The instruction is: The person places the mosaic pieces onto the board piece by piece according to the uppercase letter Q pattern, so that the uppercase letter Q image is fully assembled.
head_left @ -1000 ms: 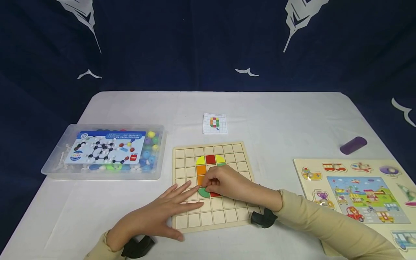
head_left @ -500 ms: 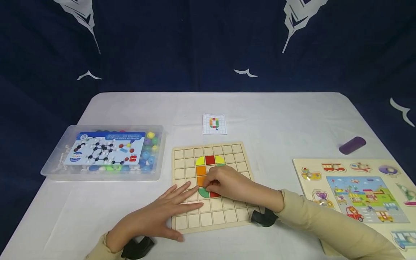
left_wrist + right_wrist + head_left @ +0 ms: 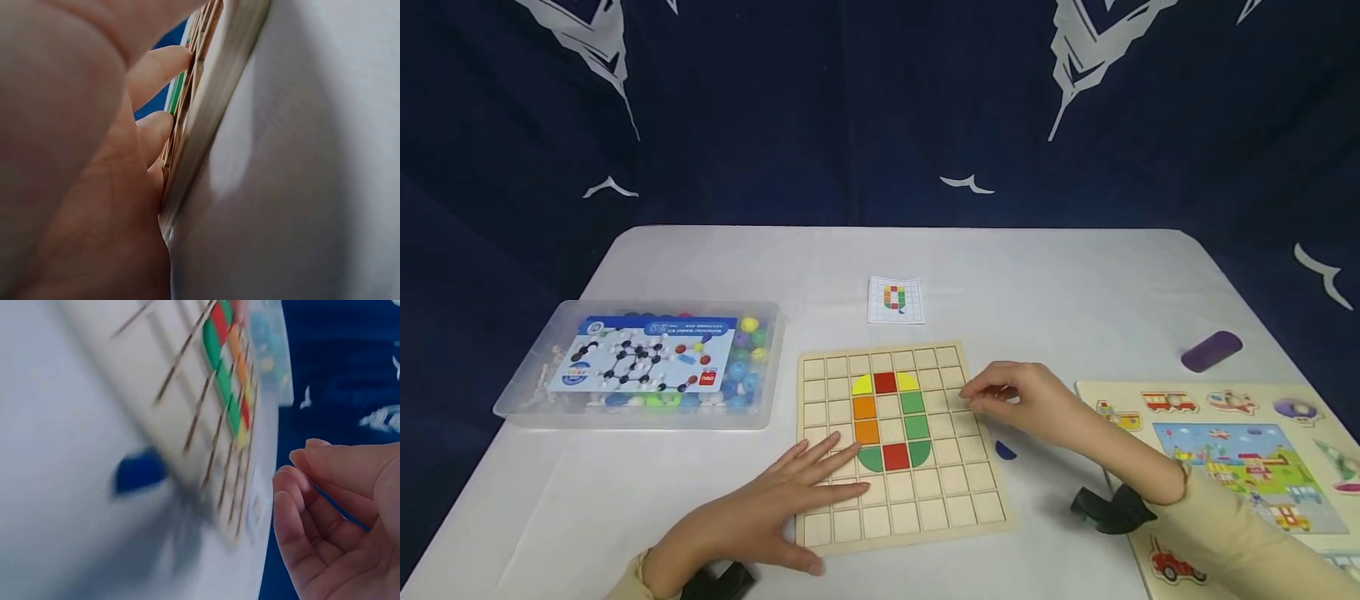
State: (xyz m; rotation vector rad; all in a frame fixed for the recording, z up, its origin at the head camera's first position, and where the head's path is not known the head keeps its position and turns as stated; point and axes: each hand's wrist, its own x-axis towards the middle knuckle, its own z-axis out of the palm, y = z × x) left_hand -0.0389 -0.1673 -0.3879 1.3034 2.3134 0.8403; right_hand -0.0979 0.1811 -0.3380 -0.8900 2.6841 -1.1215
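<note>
A wooden grid board lies mid-table with coloured tiles set in its squares. They form a ring: yellow quarter-rounds and a red square tile at the top, orange squares on the left, green squares on the right, green quarter-rounds and red below. My left hand rests with spread fingers on the board's lower left, thumb on the cloth. Over the board's right edge hovers my right hand, fingers loosely bent and holding nothing. Beneath it, a blue quarter-round tile lies on the cloth beside the board.
Behind the board lies a small pattern card. A clear box of molecular model parts is at the left. At the right are a vehicle picture puzzle, partly under my right arm, and a purple cylinder.
My right hand has left the ring's lower left corner and moved right, off the tiles. This uncovers the green tiles and the blue tile beside the board. The left hand stays put.
</note>
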